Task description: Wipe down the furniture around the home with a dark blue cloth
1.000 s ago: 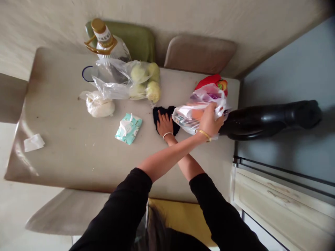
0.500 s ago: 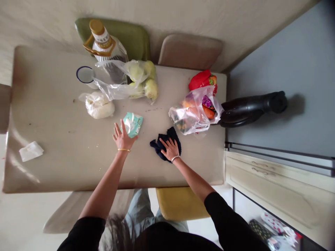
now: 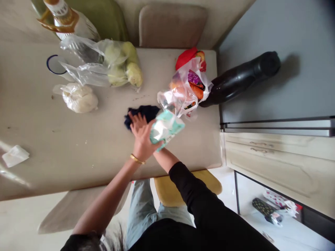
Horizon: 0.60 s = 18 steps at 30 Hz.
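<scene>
Tissue pack [image 3: 170,127] is in the left hand [image 3: 144,139], gripped between thumb and fingers along its left side, above the right forearm [image 3: 166,159]. Just beyond that grip, the right hand [image 3: 137,122], partly hidden, lies flat with fingers spread on a dark cloth [image 3: 149,111]. Farther out, right of the grip, are a plastic bag [image 3: 180,93] and a black bottle [image 3: 238,82]; bagged green produce [image 3: 119,64] lies beyond it, leftward.

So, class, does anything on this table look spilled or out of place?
Yes: pale specks lie scattered on the table, left of the dark cloth, and dark marks show just beyond it. Against the plain top they look like mess, though too small to identify.
</scene>
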Each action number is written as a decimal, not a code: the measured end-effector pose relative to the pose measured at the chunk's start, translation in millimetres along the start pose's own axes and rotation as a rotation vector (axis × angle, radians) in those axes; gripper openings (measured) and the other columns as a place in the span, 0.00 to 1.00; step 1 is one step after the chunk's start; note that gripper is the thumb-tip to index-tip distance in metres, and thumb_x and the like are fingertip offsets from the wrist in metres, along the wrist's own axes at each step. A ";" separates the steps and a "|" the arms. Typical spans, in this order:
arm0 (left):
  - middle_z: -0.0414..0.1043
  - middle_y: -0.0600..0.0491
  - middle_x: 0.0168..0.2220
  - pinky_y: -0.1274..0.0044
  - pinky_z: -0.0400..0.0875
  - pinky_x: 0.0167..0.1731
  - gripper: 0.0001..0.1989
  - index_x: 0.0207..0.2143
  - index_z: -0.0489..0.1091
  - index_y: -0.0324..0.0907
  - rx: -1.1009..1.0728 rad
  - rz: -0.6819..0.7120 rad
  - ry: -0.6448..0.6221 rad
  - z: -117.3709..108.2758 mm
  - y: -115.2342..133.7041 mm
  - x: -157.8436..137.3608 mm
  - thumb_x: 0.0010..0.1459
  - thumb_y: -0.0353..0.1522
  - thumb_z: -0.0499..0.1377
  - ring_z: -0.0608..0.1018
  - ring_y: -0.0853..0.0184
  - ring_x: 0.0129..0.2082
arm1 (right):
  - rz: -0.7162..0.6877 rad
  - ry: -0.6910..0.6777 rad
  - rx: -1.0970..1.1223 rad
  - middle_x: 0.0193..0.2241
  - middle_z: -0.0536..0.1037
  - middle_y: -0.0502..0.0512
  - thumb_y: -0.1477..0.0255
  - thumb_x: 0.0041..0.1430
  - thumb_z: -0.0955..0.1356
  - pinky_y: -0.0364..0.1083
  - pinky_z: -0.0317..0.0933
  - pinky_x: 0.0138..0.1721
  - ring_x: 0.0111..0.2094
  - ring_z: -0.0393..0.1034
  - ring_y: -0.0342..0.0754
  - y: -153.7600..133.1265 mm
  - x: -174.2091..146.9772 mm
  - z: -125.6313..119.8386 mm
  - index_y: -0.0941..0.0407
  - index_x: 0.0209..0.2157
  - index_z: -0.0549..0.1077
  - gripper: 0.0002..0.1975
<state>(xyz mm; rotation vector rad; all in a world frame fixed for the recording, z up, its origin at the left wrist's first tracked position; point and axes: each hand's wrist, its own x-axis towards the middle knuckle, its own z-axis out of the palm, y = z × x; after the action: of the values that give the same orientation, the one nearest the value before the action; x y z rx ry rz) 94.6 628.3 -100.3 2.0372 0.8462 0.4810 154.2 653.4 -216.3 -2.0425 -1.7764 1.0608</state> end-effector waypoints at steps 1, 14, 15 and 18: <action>0.72 0.44 0.56 0.61 0.67 0.57 0.43 0.66 0.62 0.46 0.026 0.044 -0.111 21.4 19.3 -1.1 0.48 0.39 0.70 0.74 0.50 0.53 | -0.051 0.023 -0.012 0.55 0.79 0.65 0.77 0.73 0.60 0.49 0.51 0.68 0.69 0.56 0.39 -9.1 -7.5 10.2 0.73 0.50 0.73 0.16; 0.54 0.42 0.71 0.53 0.53 0.66 0.35 0.71 0.54 0.52 0.422 0.276 -0.837 256.1 127.1 32.4 0.63 0.26 0.56 0.59 0.50 0.70 | 0.196 0.193 -0.272 0.61 0.70 0.65 0.71 0.68 0.63 0.63 0.40 0.71 0.68 0.52 0.64 100.3 -180.4 6.9 0.58 0.74 0.48 0.37; 0.50 0.40 0.73 0.50 0.51 0.67 0.36 0.71 0.53 0.50 0.406 0.256 -0.810 252.8 128.2 26.6 0.63 0.27 0.57 0.56 0.49 0.72 | 0.211 0.190 -0.281 0.61 0.70 0.66 0.71 0.68 0.63 0.63 0.39 0.71 0.68 0.53 0.65 104.1 -188.4 5.0 0.59 0.74 0.48 0.37; 0.51 0.43 0.73 0.54 0.54 0.69 0.33 0.71 0.54 0.47 0.165 0.302 -0.597 214.3 120.2 -16.2 0.65 0.30 0.57 0.56 0.54 0.72 | 0.204 0.219 -0.220 0.60 0.71 0.65 0.72 0.68 0.60 0.62 0.40 0.72 0.67 0.55 0.62 106.5 -192.1 -2.0 0.60 0.74 0.49 0.35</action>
<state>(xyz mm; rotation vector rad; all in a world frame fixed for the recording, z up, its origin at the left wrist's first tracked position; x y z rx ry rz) 259.4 446.6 -121.2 2.2919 0.2234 -0.0539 236.5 449.8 -209.2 -2.4093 -1.6645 0.6793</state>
